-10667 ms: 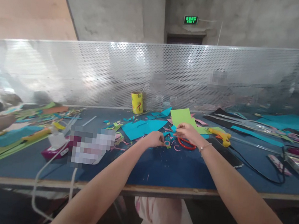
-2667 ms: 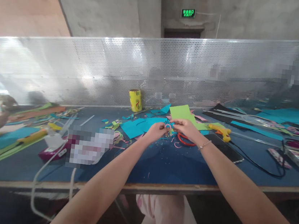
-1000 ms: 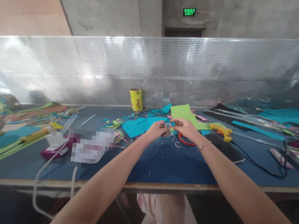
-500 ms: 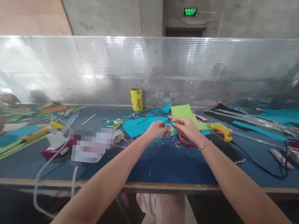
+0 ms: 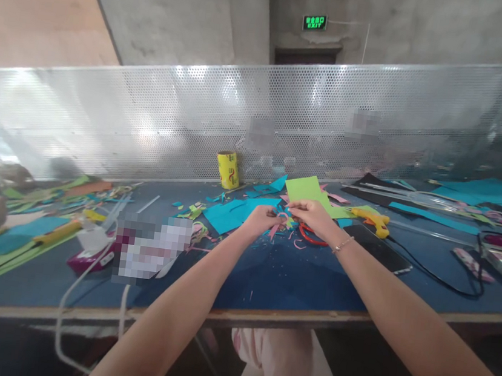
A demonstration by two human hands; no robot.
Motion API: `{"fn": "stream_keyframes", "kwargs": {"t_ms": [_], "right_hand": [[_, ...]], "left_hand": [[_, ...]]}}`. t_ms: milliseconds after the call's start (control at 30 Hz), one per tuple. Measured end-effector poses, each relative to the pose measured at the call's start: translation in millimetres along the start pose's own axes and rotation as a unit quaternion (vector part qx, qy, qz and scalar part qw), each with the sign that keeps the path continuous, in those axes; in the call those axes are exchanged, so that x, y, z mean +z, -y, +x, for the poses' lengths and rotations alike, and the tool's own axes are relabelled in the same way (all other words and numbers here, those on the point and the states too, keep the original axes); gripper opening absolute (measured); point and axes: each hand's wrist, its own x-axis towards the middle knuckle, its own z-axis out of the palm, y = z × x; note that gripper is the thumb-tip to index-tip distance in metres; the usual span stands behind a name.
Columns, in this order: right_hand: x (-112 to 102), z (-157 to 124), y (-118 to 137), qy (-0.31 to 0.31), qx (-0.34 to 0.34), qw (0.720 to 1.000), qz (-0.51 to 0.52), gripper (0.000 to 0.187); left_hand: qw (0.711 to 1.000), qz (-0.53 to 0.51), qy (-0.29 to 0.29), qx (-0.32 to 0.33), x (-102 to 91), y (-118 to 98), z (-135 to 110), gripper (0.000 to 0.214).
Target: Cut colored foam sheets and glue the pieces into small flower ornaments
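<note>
Hands, left [image 5: 262,217] and right [image 5: 312,213], both pinched on 1 small pink paper piece [image 5: 280,218] above blue table [image 5: 295,279].

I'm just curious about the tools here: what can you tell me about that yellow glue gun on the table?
The glue gun is yellow, plastic by its look, and lies on its side on the blue table, to the right of the right hand, which does not touch it. It rests partly on a lime green sheet. A black cord runs from it across the table.
</note>
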Motion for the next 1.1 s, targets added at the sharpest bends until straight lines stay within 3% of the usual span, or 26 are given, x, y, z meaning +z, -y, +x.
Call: {"fn": "stream_keyframes", "kwargs": {"t_ms": [200,600,767,1100], "right_hand": [[0.7,-2.1,2.4,0.007,-0.006,1.000,0.005,0.021],[3.0,-8.9,13.9,0.042,0.000,0.987,0.154,0.031],[6.2,-6.5,8.7,0.043,-0.002,0.991,0.124,0.024],[6.4,-3.9,1.5,0.006,-0.007,0.999,0.035,0.019]], "left_hand": [[0.999,-0.035,0.004,-0.024,2.0,-1.3,-2.0,0.027],[0.990,-0.134,-0.030,-0.035,-1.2,-4.0,-1.6,0.027],[0.987,-0.156,-0.026,-0.034,-2.6,-3.4,0.5,0.024],[0.994,-0.105,-0.032,-0.030,-0.2,0.5,2.3,0.027]]}}
